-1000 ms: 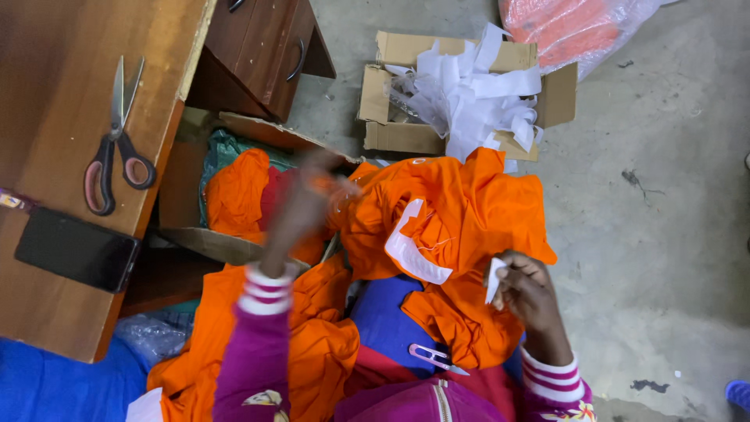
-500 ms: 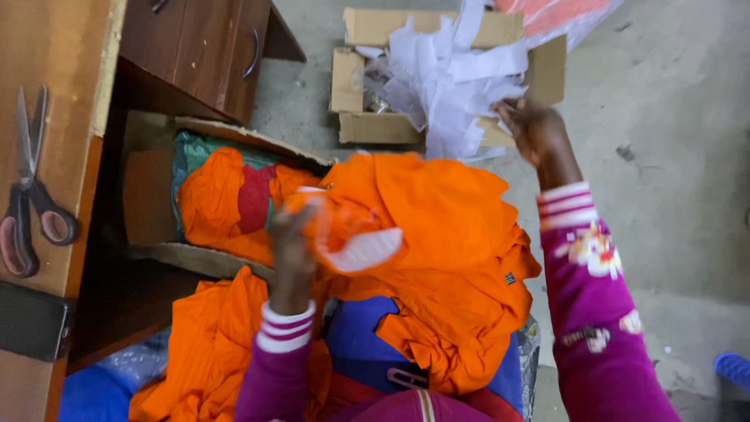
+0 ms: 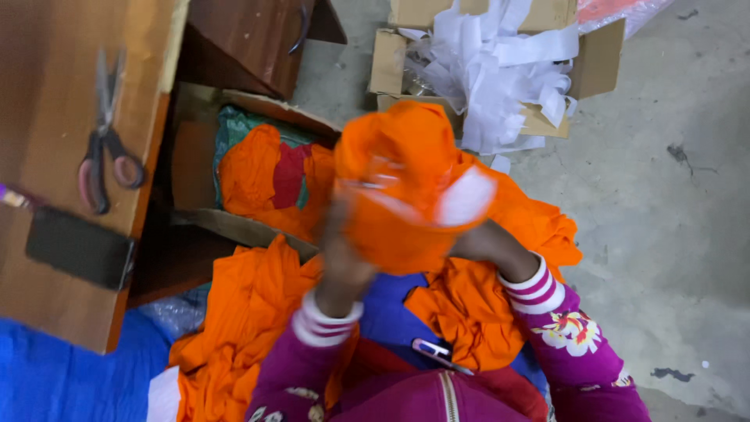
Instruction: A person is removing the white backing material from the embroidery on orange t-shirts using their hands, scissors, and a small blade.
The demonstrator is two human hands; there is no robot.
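Both hands hold up an orange garment with a white patch in front of me. My left hand grips its lower left side and is blurred by motion. My right hand grips it from underneath on the right, mostly hidden behind the cloth. More orange cloth lies over my lap and a blue cloth below it.
A cardboard box full of white paper strips stands on the concrete floor ahead. Another open box at left holds orange and red cloth. Scissors and a dark phone lie on the wooden table at left.
My right hand came back from the box of paper strips and took hold of the orange garment. Both hands have lifted and bunched the garment higher.
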